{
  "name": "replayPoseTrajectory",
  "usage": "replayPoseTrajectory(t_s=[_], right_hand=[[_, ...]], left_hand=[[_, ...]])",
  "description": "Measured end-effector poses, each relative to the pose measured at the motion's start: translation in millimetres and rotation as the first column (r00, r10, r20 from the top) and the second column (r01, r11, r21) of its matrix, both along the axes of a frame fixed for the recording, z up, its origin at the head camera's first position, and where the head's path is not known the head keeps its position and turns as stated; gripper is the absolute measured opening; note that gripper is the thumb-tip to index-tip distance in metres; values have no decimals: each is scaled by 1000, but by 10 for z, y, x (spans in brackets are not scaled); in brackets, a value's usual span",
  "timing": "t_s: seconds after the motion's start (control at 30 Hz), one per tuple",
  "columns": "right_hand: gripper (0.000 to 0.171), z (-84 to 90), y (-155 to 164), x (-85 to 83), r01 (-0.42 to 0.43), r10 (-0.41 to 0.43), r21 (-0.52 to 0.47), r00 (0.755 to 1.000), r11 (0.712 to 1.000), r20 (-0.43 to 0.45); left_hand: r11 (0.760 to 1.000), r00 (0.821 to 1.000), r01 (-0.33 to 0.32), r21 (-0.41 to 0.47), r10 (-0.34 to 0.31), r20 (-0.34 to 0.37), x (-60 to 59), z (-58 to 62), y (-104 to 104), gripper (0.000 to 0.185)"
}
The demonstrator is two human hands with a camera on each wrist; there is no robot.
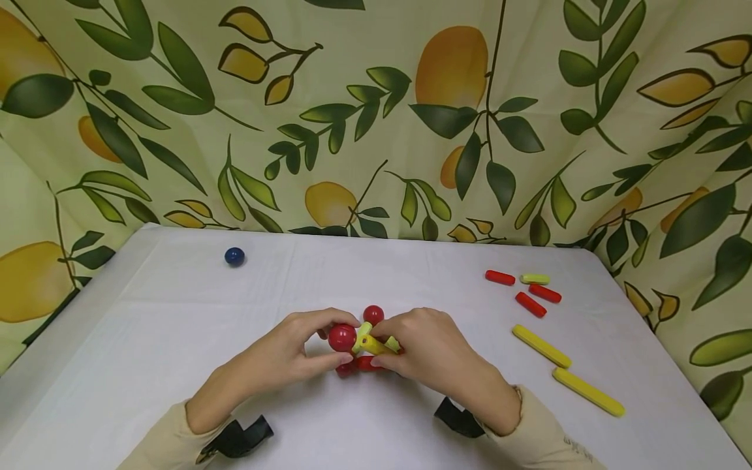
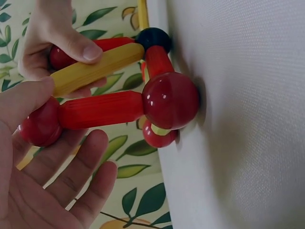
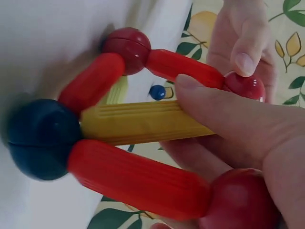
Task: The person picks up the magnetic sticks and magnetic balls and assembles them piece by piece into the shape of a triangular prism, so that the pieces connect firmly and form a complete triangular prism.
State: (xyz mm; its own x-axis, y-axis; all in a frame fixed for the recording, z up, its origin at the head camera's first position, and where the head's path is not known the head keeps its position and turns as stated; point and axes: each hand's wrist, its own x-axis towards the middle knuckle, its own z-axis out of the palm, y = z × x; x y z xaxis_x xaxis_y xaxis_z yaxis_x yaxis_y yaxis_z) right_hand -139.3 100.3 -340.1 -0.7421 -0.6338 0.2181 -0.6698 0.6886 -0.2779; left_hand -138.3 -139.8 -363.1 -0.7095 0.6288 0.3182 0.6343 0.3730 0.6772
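The small frame of ribbed plastic rods and glossy balls (image 1: 365, 346) sits on the white tablecloth (image 1: 352, 274) at the near middle of the table, right between your two hands. In the wrist views it is made of red rods (image 2: 101, 109) and a yellow rod (image 3: 143, 122) that meet at red balls (image 2: 170, 100) and one dark blue ball (image 3: 40, 138), and the blue ball and a red ball rest against the cloth.

Your left hand (image 1: 288, 352) closes on the frame from the left: the thumb and fingertips pinch the red ball at the top left corner (image 1: 342, 337), so that ball lies at the fingertips, not in the palm. Your right hand (image 1: 431, 349) comes from the right, with the thumb pressed along the yellow rod and the fingers curled round the rods beneath it; the frame stands out past the fingertips toward the left hand.

Further out, a loose dark blue ball (image 1: 234, 256) lies well apart at the far left of the cloth. To the right lie three short red rods (image 1: 531, 304), a short pale green rod (image 1: 535, 279) and two long yellow bars (image 1: 541, 346), none touching the frame. Behind the table hangs a leaf-and-lemon printed curtain (image 1: 376, 111).
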Motion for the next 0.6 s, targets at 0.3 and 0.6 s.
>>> replayPoseTrajectory(t_s=[0.3,0.6], right_hand=[[23,65,-87,-17,-28,37,138,998,990,-59],[33,87,-14,-60,-31,24,49,990,998,141]], left_hand=[[1000,1000,3,-3,-3,25,15,-17,17,38],[1000,1000,-3,-20,4,12,21,-29,30,41]])
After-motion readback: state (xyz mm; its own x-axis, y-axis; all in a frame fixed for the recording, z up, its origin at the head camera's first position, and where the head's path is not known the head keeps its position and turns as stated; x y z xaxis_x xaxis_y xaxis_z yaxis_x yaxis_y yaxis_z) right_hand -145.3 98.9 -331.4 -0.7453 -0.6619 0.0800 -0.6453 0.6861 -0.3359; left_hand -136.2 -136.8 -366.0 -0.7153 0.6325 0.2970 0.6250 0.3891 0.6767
